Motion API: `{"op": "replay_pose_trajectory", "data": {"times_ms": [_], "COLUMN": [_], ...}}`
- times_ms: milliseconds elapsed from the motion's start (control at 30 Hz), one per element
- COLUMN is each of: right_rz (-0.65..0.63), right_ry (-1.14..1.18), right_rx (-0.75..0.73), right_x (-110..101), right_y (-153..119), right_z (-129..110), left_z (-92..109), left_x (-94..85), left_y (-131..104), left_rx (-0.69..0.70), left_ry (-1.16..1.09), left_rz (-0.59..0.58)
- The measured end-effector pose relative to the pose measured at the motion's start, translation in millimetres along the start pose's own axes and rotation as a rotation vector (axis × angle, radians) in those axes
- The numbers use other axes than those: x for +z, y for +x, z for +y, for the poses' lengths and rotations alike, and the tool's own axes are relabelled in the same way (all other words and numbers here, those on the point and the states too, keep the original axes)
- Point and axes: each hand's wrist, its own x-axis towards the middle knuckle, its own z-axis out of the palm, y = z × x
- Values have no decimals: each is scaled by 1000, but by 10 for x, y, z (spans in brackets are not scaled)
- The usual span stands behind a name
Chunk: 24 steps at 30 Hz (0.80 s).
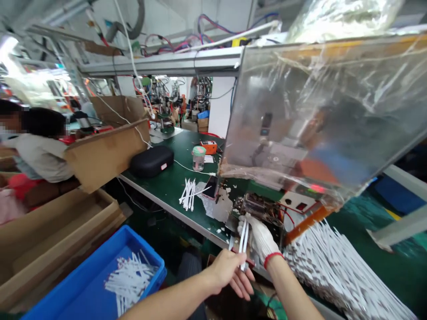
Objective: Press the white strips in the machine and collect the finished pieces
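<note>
Two or so thin white cables (244,236) run between my two hands at the table's front edge. My left hand (230,269), bare, pinches their near ends between thumb and fingers, the other fingers stretched out below. At the far ends, my right hand (262,238), in a white knit glove with a red cuff, is closed round them. Just beyond the glove sits a small, dirty machine (258,205) with brown residue. A large heap of similar white cables (343,271) lies to the right of my right hand.
A clear plastic-wrapped shield (300,115) hangs over the machine and a control box (298,202). Several cables (189,195) lie left. Behind are a phone (211,186), jar (199,159) and black case (152,161). A blue bin (93,275) and cardboard boxes (108,144) stand left, near seated people.
</note>
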Motion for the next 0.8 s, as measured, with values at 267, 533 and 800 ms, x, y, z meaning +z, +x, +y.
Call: {"op": "replay_pose_trajectory", "data": {"times_ms": [267, 533, 800], "right_rz": [65, 63, 47], "right_ry": [-50, -37, -14], "right_rx": [41, 8, -5], "right_x": [-1, 15, 38], "right_y": [-39, -42, -69], "right_z": [-13, -2, 18], "left_z": [-130, -195, -167], "left_x": [-19, -37, -22], "left_y": [208, 306, 267], "left_rx": [1, 6, 31], "left_ry": [-63, -59, -86], "left_rz": [53, 77, 76]}}
